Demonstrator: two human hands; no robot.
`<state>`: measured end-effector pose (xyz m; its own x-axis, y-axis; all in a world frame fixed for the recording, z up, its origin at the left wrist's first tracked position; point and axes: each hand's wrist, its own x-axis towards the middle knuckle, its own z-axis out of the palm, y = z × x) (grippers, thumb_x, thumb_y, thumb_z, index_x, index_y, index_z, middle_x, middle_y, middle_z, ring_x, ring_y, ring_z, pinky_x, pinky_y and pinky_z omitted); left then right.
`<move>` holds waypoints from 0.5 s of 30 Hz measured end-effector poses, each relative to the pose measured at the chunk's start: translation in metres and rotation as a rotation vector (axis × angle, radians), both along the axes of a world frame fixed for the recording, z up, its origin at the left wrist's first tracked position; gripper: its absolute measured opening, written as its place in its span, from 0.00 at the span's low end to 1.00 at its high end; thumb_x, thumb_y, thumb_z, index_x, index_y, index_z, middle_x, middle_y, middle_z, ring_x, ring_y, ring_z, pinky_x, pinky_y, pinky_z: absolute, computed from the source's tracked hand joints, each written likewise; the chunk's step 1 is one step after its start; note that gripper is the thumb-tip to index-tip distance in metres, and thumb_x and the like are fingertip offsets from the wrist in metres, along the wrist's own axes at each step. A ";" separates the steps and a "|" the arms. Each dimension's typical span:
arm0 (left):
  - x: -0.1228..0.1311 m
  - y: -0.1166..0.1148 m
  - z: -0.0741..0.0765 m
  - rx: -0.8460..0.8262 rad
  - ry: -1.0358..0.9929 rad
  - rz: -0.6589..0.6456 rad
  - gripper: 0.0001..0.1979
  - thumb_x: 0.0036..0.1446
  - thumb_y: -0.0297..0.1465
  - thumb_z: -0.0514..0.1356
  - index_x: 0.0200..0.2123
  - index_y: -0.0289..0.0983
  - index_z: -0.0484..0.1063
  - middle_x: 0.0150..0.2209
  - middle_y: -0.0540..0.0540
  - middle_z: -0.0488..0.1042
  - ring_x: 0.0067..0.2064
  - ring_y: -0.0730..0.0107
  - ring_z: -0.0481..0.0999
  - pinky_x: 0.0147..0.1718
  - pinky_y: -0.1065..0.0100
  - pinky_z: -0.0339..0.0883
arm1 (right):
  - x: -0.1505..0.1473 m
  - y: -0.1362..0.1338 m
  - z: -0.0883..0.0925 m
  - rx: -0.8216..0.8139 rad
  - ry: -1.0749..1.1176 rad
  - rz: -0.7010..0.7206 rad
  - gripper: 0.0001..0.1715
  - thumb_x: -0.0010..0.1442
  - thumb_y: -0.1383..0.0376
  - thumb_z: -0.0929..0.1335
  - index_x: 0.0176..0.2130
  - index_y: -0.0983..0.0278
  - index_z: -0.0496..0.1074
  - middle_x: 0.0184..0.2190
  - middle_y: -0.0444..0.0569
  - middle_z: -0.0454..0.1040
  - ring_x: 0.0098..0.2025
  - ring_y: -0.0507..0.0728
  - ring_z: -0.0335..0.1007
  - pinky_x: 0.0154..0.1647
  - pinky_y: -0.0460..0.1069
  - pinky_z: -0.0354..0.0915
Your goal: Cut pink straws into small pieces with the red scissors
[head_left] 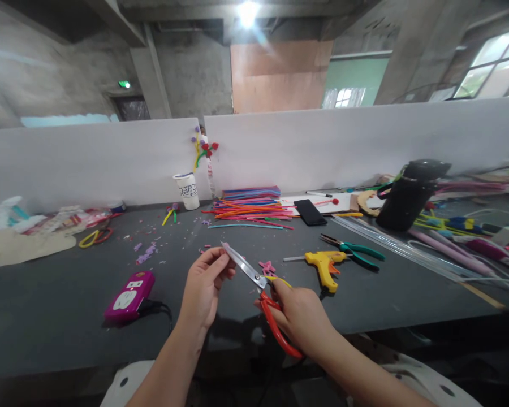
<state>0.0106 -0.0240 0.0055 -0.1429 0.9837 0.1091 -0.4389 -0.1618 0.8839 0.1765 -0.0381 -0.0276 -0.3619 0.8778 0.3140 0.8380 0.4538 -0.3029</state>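
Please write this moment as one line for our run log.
right hand: holds scissors | left hand: pinched near scissors' tip, contents unclear | on table nearby: yellow glue gun, teal-handled pliers

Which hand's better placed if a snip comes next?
Right, most likely: the right hand already grips the scissors by the handles. The left hand has its fingertips pinched by the blade tips, so it looks better suited to steadying. Can't tell what, if anything, it holds.
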 end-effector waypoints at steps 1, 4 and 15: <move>0.000 0.000 0.000 0.002 0.001 -0.005 0.04 0.45 0.28 0.60 0.27 0.34 0.70 0.24 0.51 0.70 0.23 0.81 0.67 0.23 0.79 0.61 | 0.000 0.001 0.000 -0.029 0.052 0.001 0.18 0.55 0.51 0.58 0.28 0.63 0.61 0.17 0.43 0.67 0.19 0.53 0.63 0.19 0.44 0.47; 0.003 -0.001 -0.001 -0.039 0.008 -0.073 0.04 0.45 0.28 0.60 0.27 0.33 0.69 0.22 0.51 0.69 0.22 0.81 0.67 0.23 0.78 0.61 | 0.001 0.005 0.002 -0.135 0.292 0.027 0.16 0.54 0.53 0.59 0.24 0.62 0.59 0.15 0.40 0.62 0.18 0.50 0.58 0.19 0.43 0.48; 0.027 -0.013 -0.010 -0.212 0.124 -0.519 0.06 0.46 0.30 0.58 0.24 0.32 0.68 0.20 0.49 0.68 0.20 0.80 0.66 0.21 0.77 0.59 | -0.002 0.019 0.021 -0.618 1.058 0.096 0.13 0.48 0.56 0.63 0.29 0.64 0.62 0.08 0.33 0.55 0.08 0.45 0.49 0.08 0.40 0.48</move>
<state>0.0377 -0.0367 -0.0044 0.3663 0.9236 -0.1131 -0.3045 0.2338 0.9234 0.1747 -0.0189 -0.0071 -0.2531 0.9669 0.0327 0.0195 0.0389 -0.9991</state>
